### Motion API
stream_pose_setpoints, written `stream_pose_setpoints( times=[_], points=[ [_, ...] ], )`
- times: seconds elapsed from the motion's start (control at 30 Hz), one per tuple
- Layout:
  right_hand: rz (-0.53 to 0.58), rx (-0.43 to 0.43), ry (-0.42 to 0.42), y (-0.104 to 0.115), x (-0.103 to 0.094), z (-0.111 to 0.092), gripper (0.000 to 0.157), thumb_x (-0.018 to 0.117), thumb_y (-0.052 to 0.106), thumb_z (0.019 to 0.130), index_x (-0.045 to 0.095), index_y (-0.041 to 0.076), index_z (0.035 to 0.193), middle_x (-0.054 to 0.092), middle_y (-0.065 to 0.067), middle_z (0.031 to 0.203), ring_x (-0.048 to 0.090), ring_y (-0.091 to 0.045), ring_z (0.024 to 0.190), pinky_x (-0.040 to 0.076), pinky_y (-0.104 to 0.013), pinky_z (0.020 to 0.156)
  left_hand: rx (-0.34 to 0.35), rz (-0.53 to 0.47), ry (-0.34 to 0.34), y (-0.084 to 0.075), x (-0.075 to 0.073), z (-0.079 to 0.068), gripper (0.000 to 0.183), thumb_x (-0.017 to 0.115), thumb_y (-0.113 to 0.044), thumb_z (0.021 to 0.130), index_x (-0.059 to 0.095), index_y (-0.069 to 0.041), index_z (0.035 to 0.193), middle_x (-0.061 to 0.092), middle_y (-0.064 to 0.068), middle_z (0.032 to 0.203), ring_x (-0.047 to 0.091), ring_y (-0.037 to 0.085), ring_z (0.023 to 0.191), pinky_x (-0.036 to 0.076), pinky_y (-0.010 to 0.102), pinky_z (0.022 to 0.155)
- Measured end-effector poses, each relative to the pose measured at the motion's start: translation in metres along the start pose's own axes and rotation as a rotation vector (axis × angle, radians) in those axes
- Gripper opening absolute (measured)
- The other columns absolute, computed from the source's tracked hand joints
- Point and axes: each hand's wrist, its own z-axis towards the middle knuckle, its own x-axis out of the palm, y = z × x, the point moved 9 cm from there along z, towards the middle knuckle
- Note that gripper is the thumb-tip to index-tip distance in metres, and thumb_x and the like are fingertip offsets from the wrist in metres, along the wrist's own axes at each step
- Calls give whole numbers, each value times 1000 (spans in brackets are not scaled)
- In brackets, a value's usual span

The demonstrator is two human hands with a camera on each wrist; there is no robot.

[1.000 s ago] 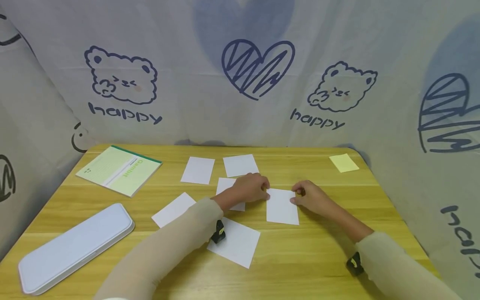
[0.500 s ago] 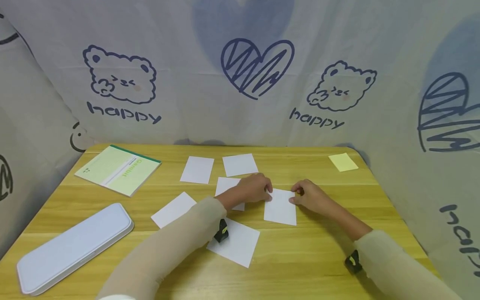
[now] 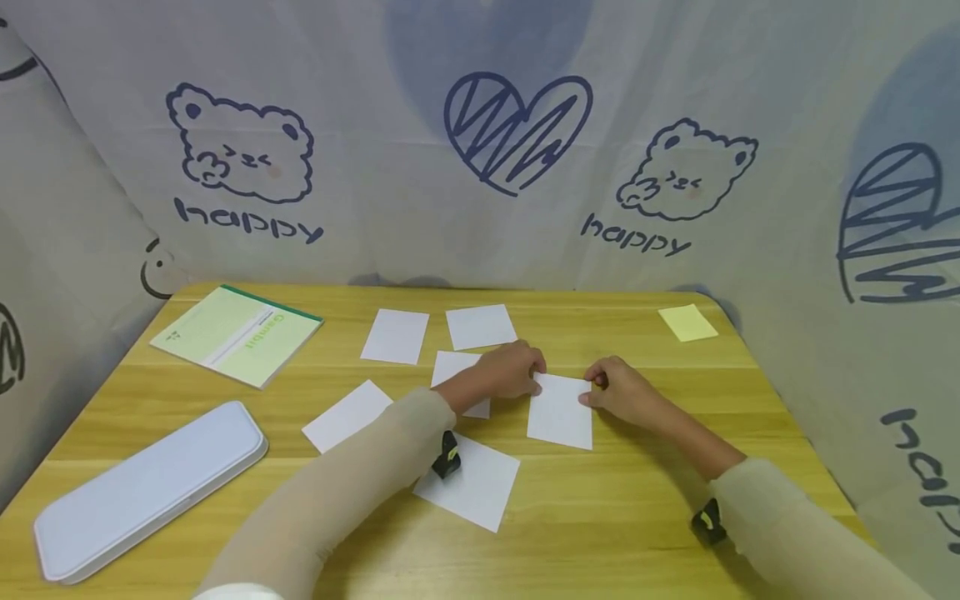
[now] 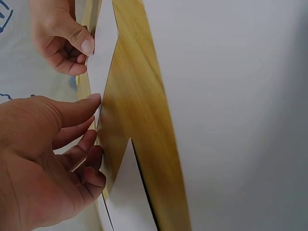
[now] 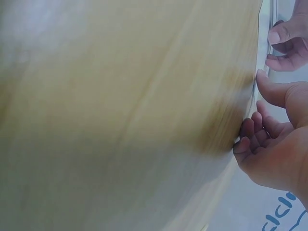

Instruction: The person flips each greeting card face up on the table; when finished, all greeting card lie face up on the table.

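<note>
A square white sheet of paper lies on the wooden table, right of centre. My left hand pinches its upper left corner between thumb and fingers. At the upper right corner, my right hand pinches the side edge. In the left wrist view, my left thumb and fingertips meet right at the edge of the white paper. The right wrist view has my right hand low over the table, its thumb against the paper's edge. Another white sheet lies partly under my left forearm.
More white sheets lie at the back and left of the table. A green-edged notebook is at the back left, with a pale oblong case in front of it. Yellow sticky notes lie at the back right. A printed curtain encloses the table.
The pinched sheet has shifted slightly left and turned a little, its lower edge swinging left. My left hand has edged slightly right; my right hand has barely moved.
</note>
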Motion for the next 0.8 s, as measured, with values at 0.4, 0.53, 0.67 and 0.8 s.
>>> stream_pose_setpoints(
  times=[0.4,0.53,0.67,0.8],
  points=[
    [4,-5,9,3,0,-2,37,73,16,93,58,-4,121,52,-18,116,50,-29,104,45,-41,88,-5,-166,30,2,0,0,31,76,-20,91,62,-10,117,64,3,107,57,15,96,49,30,91],
    [41,-26,-11,2,-3,-3,34,68,17,97,57,-2,123,58,-18,119,56,-29,106,49,-41,89,41,-259,14,0,-1,2,31,72,-12,94,61,-7,123,64,9,118,59,18,106,49,33,96],
    [157,-46,-38,1,-6,-4,24,64,14,99,60,-1,118,64,-15,105,61,-25,91,53,-33,76,74,-367,-6,1,-4,0,29,63,-4,98,61,-5,127,62,13,121,63,20,100,52,32,89],
    [261,-71,-62,2,-10,-6,21,63,12,99,62,0,116,65,-14,98,61,-25,78,53,-30,66,36,-536,-35,9,-7,-3,27,56,-1,100,63,-5,126,60,13,119,66,15,81,55,27,74]
  ],
)
